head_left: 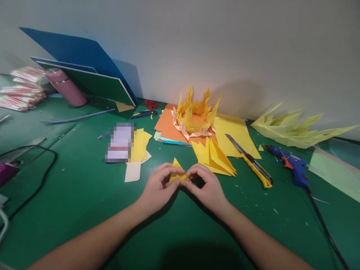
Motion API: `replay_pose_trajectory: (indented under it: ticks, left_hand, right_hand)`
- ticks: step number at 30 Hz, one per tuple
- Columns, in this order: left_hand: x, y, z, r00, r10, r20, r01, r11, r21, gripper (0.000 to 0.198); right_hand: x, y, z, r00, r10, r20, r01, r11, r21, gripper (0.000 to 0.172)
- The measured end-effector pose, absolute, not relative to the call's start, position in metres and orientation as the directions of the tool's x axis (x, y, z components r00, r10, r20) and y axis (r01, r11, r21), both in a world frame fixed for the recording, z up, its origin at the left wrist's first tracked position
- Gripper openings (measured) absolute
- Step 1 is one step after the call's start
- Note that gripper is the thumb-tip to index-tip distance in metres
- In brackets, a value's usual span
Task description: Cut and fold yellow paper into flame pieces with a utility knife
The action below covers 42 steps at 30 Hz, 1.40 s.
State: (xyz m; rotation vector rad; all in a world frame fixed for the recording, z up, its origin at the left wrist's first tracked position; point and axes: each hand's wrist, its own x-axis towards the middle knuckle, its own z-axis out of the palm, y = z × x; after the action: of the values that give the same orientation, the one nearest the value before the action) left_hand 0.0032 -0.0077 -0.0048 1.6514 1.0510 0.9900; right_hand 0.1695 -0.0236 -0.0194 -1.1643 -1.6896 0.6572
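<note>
Between my two hands is a small folded piece of yellow paper with a pointed top. My left hand pinches its left side with thumb and fingers. On the right edge, my right hand grips it the same way; the fingertips of both hands nearly meet. Just beyond my right hand lie several folded yellow paper pieces. Behind them stands an orange-yellow folded paper crown with pale pink pieces round its base. Left of my hands, a stack of yellow paper slips lies by a blurred-out phone-like rectangle.
A yellow utility knife, blade out, and a blue glue gun with a cord lie to the right. A pale yellow paper crown is behind them. A pink bottle leans near boards at the back left.
</note>
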Motion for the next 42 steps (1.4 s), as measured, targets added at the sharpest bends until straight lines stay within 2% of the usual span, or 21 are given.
replay_pose_trajectory:
  ticks: [9,26,31,36,42]
  left_hand:
    - [0.0032,-0.0077,-0.0043,0.305,0.944,0.128,0.239,-0.206,0.949,0.017]
    - [0.0035,-0.01,-0.0029,0.323,0.929,0.178,0.302,-0.279,0.912,0.018]
    - [0.0041,-0.0103,-0.002,0.322,0.921,0.22,0.306,-0.321,0.896,0.02]
    - [0.0044,-0.0106,0.0005,0.354,0.908,0.222,0.296,-0.335,0.895,0.024]
    - [0.0044,-0.0102,-0.0008,0.388,0.9,0.2,0.265,-0.317,0.911,0.019]
  right_hand:
    - [0.1704,-0.0219,-0.0174,-0.089,0.936,0.341,0.377,0.349,-0.858,0.016]
    - [0.1681,-0.0221,-0.0156,-0.088,0.929,0.359,0.392,0.363,-0.845,0.016]
    - [0.168,-0.0229,-0.0168,-0.073,0.94,0.334,0.372,0.336,-0.865,0.008]
    - [0.1698,-0.0225,-0.0146,-0.143,0.923,0.357,0.4,0.384,-0.832,0.011]
    - [0.1711,-0.0231,-0.0127,-0.194,0.918,0.345,0.406,0.395,-0.824,0.014]
